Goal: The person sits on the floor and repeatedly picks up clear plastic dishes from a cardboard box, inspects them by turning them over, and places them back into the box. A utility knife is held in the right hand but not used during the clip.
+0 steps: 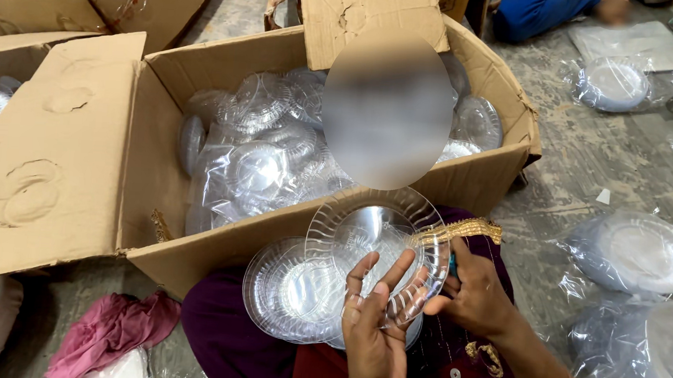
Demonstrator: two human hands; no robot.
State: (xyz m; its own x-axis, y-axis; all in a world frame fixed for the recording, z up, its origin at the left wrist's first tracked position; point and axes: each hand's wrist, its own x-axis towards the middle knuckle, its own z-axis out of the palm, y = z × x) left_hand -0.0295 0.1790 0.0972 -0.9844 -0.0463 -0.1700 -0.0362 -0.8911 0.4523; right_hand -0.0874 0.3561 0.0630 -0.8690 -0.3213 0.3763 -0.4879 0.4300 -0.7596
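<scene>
My left hand (374, 325) holds up a clear plastic plate (376, 241) with a ribbed rim, fingers spread behind it. My right hand (475, 292) pinches that plate's right edge, close to a gold-trimmed fabric edge (457, 231). Below the raised plate, a stack of similar clear plates (293, 290) rests on my lap, which is covered in dark purple cloth (221, 336).
A large open cardboard box (85, 160) in front holds several bagged clear plates (258, 150). More bagged plates (636, 254) lie on the grey floor at right. A pink cloth (110, 327) lies at lower left. Another person in blue (541, 12) sits at the far top.
</scene>
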